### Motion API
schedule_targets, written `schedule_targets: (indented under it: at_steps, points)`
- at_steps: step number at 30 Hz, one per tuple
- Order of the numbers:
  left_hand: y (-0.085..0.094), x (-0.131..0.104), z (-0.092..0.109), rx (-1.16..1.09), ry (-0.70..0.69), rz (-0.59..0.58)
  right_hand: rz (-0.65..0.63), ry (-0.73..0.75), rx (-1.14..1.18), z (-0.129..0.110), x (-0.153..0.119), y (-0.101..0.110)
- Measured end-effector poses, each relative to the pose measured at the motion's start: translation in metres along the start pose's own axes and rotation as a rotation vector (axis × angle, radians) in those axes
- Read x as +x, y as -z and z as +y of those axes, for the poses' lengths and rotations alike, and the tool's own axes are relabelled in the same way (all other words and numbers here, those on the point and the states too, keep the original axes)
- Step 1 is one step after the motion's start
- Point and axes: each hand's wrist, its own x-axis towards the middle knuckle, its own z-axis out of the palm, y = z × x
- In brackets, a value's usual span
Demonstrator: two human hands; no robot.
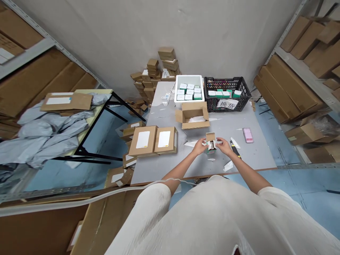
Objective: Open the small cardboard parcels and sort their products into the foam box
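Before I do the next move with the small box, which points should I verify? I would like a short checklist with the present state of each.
1. Small box open: ok, its far flap stands up.
2. Hands in position: ok, left hand and right hand are at opposite sides of it.
3. Contents of the small box identified: cannot tell, too small to make out.
4. Knife away from the arm: not ok, it lies close by the right wrist.
5. Knife blade retracted: cannot tell.
6. Larger carton open: ok, its side flaps are spread.
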Motion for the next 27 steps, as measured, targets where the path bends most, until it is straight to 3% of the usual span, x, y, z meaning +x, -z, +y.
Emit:
schedule_targets:
  at_steps: [6, 12, 18, 27]
  points:
    - [-0.013, 0.004, -0.005, -0.049, -0.092, 0.044, -0.055, 0.061, 0.088, -0.001, -0.003, -0.006]
    - [-0.008, -0.003, -0.012, -0.162, -0.123, 0.014, -0.104, 0.065, 0.188, -0.001, -0.007, 0.006]
    - [-0.011, -0.007, -0.020, -0.073, -0.222, -0.073, -0.166, 0.116, 0.127, -0.002, -0.019, 0.008]
    - [-0.017, -0.004, -0.031, -0.009, -0.295, -0.052, -0.223, 0.242, -0.109, 0.000, -0.023, 0.012]
